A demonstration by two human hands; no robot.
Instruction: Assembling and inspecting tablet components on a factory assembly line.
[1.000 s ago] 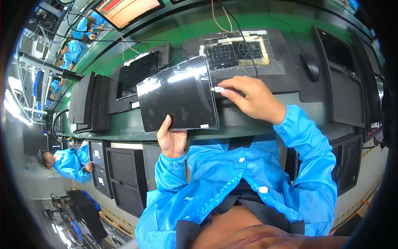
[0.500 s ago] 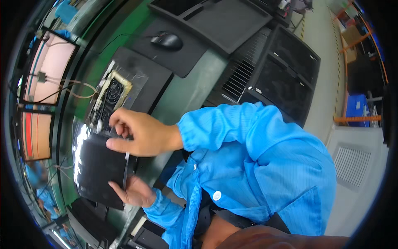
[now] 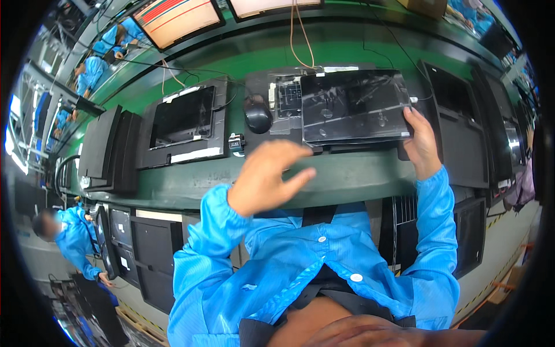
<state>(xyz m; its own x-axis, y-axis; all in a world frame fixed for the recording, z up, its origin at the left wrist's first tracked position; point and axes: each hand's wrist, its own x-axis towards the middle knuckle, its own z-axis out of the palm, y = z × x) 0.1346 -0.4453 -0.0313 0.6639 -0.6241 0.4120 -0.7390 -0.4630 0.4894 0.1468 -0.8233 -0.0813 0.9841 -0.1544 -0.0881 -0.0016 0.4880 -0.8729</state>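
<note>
A flat, glossy black screen panel [image 3: 355, 107] under creased clear film lies tilted on a dark mat at the bench middle. My right hand [image 3: 423, 141] grips its right edge, thumb on top and the other fingers partly hidden. Near the panel's lower left corner my left hand [image 3: 269, 176] hovers over the bench front, fingers apart, with nothing in it. A frame with a dark grid [image 3: 288, 95] shows beside the panel's left edge, partly covered by it. Left of that rests a black mouse [image 3: 257, 114].
Another glossy black screen [image 3: 184, 115] lies on a mat to the left, near a small dark device [image 3: 236, 143]. Black foam trays [image 3: 107, 150] stack at the far left, more trays [image 3: 459, 141] at right. Cables hang from the monitors [image 3: 178, 20]. A co-worker [image 3: 72, 231] stands at lower left.
My view has turned, bringing the monitors from the left side to the top. My left hand has come off the panel. My right hand now holds its right edge.
</note>
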